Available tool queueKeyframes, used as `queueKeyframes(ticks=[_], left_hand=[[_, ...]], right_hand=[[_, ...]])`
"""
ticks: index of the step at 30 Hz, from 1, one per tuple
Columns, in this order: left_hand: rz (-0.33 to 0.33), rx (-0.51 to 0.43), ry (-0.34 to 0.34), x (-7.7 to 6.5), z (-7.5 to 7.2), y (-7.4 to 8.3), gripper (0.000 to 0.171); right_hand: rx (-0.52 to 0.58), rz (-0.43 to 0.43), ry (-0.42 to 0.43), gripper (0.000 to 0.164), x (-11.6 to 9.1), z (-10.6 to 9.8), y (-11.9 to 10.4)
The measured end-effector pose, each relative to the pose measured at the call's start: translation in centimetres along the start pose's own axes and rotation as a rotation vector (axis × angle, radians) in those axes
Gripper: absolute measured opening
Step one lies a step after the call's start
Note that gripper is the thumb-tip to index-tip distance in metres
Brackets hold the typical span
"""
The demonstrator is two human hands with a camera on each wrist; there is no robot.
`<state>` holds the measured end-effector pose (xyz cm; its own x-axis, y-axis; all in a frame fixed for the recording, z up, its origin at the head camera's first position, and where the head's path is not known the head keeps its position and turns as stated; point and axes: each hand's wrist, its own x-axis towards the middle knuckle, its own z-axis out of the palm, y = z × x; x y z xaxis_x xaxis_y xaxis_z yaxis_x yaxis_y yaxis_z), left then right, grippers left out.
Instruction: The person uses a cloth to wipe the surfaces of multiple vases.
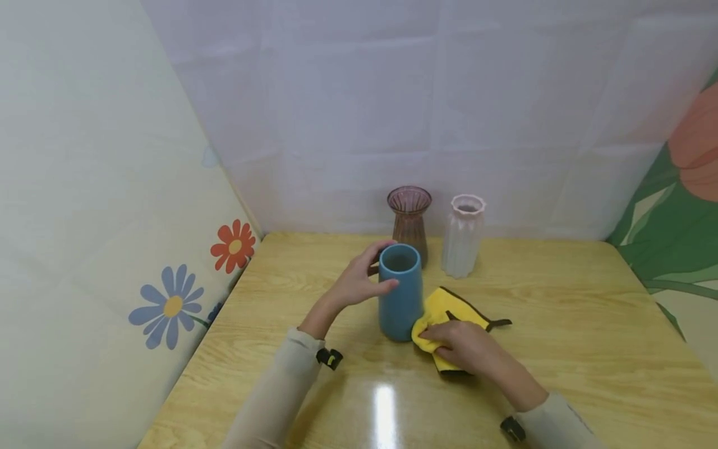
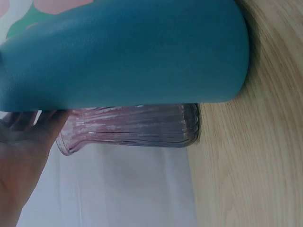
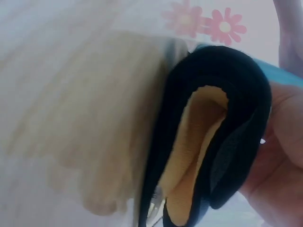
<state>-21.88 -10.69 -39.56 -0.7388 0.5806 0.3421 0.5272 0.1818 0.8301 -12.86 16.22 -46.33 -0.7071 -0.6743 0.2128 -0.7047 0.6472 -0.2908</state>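
A tall blue vase (image 1: pixel 401 305) stands upright on the wooden table. My left hand (image 1: pixel 354 279) grips it near the rim, thumb on the near side and fingers around the back. In the left wrist view the vase (image 2: pixel 137 56) fills the upper part, with the hand (image 2: pixel 26 156) at its upper end. Just right of the vase's base, my right hand (image 1: pixel 465 345) holds a yellow cloth (image 1: pixel 455 305) with black edging, bunched at the vase's lower side. In the right wrist view the folded cloth (image 3: pixel 201 125) hides the fingertips; part of the palm (image 3: pixel 284 156) shows.
Behind the blue vase stands a purple ribbed glass vase (image 1: pixel 411 227), partly hidden by it. A white and pink fluted vase (image 1: pixel 462 240) is to its right. A pale cloth wall (image 1: pixel 348 125) rises at the table's back edge, with flower-printed sheets at both sides.
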Motion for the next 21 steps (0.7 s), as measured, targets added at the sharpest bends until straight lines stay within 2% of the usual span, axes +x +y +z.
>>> queueKeyframes(ticks=[3,5,7,10,15,18,21], left_hand=[[0.018,-0.007,-0.029,0.1,-0.3,-0.2,0.079],[0.026,-0.029,-0.032,-0.1,-0.3,-0.3,0.085],[0.029,-0.039,-0.013,-0.3,-0.1,-0.3,0.092],[0.01,-0.024,0.078,-1.0,0.7,0.0,0.095],[-0.055,0.023,0.269,-1.7,2.4,1.5,0.086],[-0.074,0.046,0.316,-1.8,3.1,2.2,0.084],[-0.098,0.072,0.333,-1.8,3.7,2.5,0.083]], right_hand=[[0.071,0.0,0.033,0.036,-0.4,-0.6,0.4],[0.119,0.006,0.098,0.038,-0.8,-1.4,0.8],[0.185,0.052,0.179,0.04,-1.1,-2.6,1.2],[0.219,0.124,0.352,0.04,-1.6,-4.7,1.8],[0.273,0.224,0.631,0.04,-1.2,-7.7,1.2],[0.28,0.208,0.774,0.044,-0.2,-8.3,0.5],[0.241,0.145,0.849,0.047,0.9,-8.1,0.2]])
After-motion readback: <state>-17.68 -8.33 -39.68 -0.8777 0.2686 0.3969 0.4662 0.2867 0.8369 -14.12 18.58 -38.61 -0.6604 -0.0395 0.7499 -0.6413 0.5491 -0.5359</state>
